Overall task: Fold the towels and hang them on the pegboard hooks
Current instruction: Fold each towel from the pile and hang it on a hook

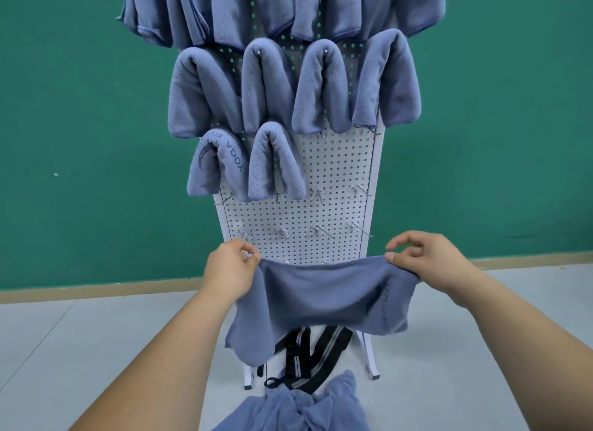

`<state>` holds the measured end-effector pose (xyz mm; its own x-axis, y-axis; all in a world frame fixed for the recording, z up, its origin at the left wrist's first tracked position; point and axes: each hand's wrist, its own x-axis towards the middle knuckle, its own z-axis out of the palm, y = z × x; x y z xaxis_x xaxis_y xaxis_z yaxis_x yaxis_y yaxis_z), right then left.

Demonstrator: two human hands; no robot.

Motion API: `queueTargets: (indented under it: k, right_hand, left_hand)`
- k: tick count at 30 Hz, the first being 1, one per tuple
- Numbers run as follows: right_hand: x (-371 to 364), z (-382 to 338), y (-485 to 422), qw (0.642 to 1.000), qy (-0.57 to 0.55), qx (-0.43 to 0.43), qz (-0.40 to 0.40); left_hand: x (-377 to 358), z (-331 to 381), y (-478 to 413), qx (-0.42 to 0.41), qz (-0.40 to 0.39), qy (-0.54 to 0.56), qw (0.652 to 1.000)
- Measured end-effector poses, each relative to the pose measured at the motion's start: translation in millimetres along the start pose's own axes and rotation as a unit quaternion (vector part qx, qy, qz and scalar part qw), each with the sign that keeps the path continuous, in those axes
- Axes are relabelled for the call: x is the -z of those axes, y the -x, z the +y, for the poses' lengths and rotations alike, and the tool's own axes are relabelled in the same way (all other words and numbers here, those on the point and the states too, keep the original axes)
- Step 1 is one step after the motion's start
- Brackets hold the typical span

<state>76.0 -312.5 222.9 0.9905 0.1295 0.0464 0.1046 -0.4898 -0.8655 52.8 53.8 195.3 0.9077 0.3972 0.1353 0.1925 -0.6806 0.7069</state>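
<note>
In the head view, the left hand (229,270) at nine o'clock and the right hand (426,259) at three o'clock each pinch a top corner of the blue towel (321,299), spread low before the pegboard (340,170). I think folding comes next: bring both corners together, then reach for a bare hook (317,194) at twelve o'clock.

Your bare forearms reach forward from the lower corners of the view and converge slightly, with the wrists at about the same height. Your left hand (229,270) shows its back, its thumb and forefinger pinching one top corner of the towel (321,296). Your right hand (426,260) pinches the opposite corner, its other fingers curled loosely above. The hands are held well apart.
</note>
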Motion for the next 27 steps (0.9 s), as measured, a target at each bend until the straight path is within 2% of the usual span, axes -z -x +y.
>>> queueTargets:
  k: [4, 10, 13, 18, 24, 27]
  right_hand:
    - [-13.0, -13.7, 4.1, 0.994, -0.097, -0.011, -0.057]
    - [-35.1, -31.6, 11.0, 0.99, -0.028, 0.025, -0.136]
    - [-46.5, -37.7, 14.0, 0.99, 0.054, 0.087, -0.101]
    - [-61.4, -38.3, 15.0, 0.984, 0.102, 0.139, -0.053]
    - [-66.6, -39.9, 15.5, 0.979, 0.139, 0.144, -0.043]
    - [-69.9, -39.7, 15.0, 0.985, 0.119, 0.119, -0.033]
  left_hand:
    - [-6.1, 5.8, 8.2, -0.006, -0.085, 0.111, 0.99]
    - [-11.6, 30.7, 30.9, -0.04, -0.199, 0.222, 0.954]
    - [-14.3, 43.1, 41.3, -0.055, -0.213, 0.244, 0.944]
    - [-20.9, 53.6, 51.7, -0.07, -0.211, 0.273, 0.936]
    - [-22.9, 57.3, 56.9, -0.094, -0.214, 0.27, 0.934]
    - [-25.5, 59.3, 59.3, -0.109, -0.217, 0.287, 0.927]
